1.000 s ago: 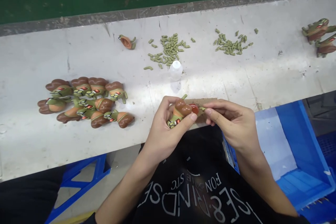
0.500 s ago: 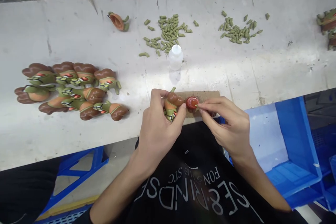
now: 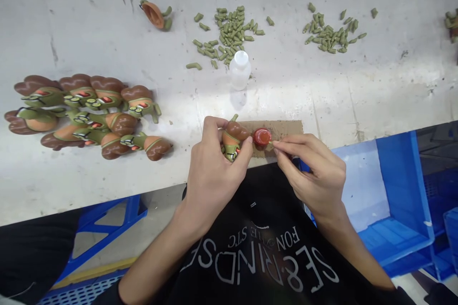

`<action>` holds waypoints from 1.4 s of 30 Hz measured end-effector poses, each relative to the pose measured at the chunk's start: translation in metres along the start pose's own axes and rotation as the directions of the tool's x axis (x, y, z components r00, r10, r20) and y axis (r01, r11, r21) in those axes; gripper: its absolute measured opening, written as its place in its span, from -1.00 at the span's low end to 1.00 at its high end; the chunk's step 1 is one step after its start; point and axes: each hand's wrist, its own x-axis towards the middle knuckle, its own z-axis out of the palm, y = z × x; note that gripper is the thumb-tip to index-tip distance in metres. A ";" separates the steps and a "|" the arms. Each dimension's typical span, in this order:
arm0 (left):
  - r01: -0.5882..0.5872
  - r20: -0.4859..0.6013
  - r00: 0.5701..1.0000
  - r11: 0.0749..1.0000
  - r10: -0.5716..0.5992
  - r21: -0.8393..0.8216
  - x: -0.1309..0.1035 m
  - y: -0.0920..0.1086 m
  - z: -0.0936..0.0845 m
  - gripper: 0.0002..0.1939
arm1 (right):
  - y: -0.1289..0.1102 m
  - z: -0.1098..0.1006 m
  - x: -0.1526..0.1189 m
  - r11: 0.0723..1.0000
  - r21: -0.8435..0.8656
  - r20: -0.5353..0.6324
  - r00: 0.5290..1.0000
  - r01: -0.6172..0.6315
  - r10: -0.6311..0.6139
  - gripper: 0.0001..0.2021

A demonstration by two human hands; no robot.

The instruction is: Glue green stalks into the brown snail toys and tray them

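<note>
My left hand [image 3: 218, 162] is closed around a toy figure [image 3: 234, 138] with a brown top, an orange band and a green face with glasses. One small green limb sticks up from it. With thumb and forefinger my right hand [image 3: 311, 167] pinches a small greenish piece, mostly hidden by the fingertips. Its tip is at the rim of a small red pot [image 3: 262, 137] with a reddish wet-looking surface. The pot stands on a piece of brown cardboard [image 3: 286, 128], between my two hands.
Several similar figures [image 3: 118, 124] lie in rows at left, one more [image 3: 153, 14] behind them. Two piles of small green pieces [image 3: 232, 28] lie further back. A white-capped translucent bottle [image 3: 240, 74] stands ahead of my hands. Blue bins [image 3: 404, 190] are below right.
The camera view has shifted slightly. My right fingertips have drawn back a little to the right at the pot's rim. My left hand keeps its hold on the figure.
</note>
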 end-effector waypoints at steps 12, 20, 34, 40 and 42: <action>-0.019 -0.014 1.000 1.000 0.019 0.018 0.000 -0.002 0.001 -0.69 | -0.004 -0.004 0.002 0.997 0.010 -0.008 0.997 -0.076 0.076 -0.69; -0.016 -0.014 1.000 1.000 0.017 0.014 0.001 -0.002 0.001 -0.68 | -0.009 0.002 0.005 0.757 0.378 0.083 0.834 -0.533 0.545 -0.86; -0.196 0.035 0.979 0.971 0.202 -0.134 -0.002 -0.004 0.000 -0.74 | -0.005 -0.011 0.014 0.569 0.610 0.142 0.783 -0.551 0.606 -0.93; -0.089 0.323 0.919 0.916 0.227 -0.390 -0.005 0.008 -0.010 -0.98 | -0.010 -0.013 0.016 0.471 0.694 0.225 0.786 -0.544 0.577 -0.95; -0.057 0.344 0.914 0.907 0.216 -0.417 -0.005 0.008 -0.010 -0.97 | -0.012 -0.014 0.016 0.480 0.686 0.236 0.791 -0.548 0.565 -0.96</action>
